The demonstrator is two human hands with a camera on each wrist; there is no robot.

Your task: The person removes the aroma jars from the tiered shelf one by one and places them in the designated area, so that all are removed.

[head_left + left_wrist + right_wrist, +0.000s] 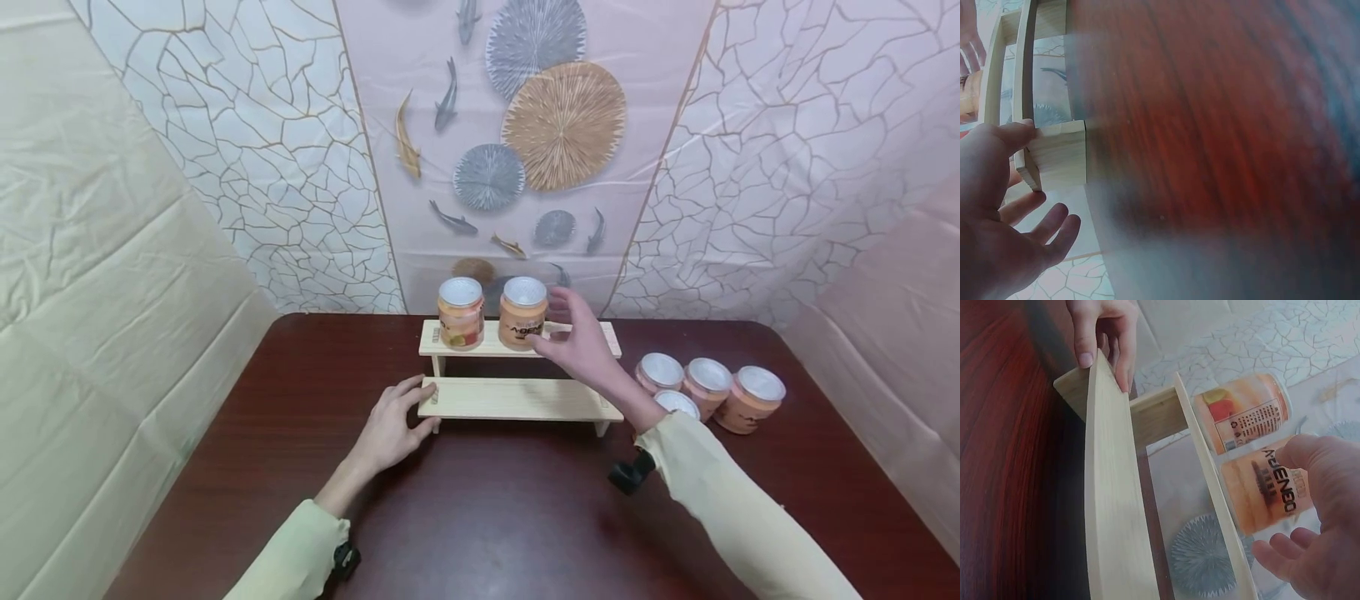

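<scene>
On a dark bench [480, 517], left hand [386, 425], grip pinching the left end of a two-tier wooden stand [517, 400]; on its upper tier, an orange jar [461, 323], then a labelled jar [521, 323]; right hand [583, 346] beside it, grip wide; four more jars [750, 402] clustered on the bench

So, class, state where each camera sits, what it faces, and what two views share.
Head: on the head, facing forward and down at the wooden shelf; left hand, right hand and sleeves show.
Left wrist: on that wrist, facing shelf end and tabletop; left hand and part of right show.
Right wrist: on that wrist, facing shelf and two jars; both hands show.
Shared: head and right wrist both show those jars.
</scene>
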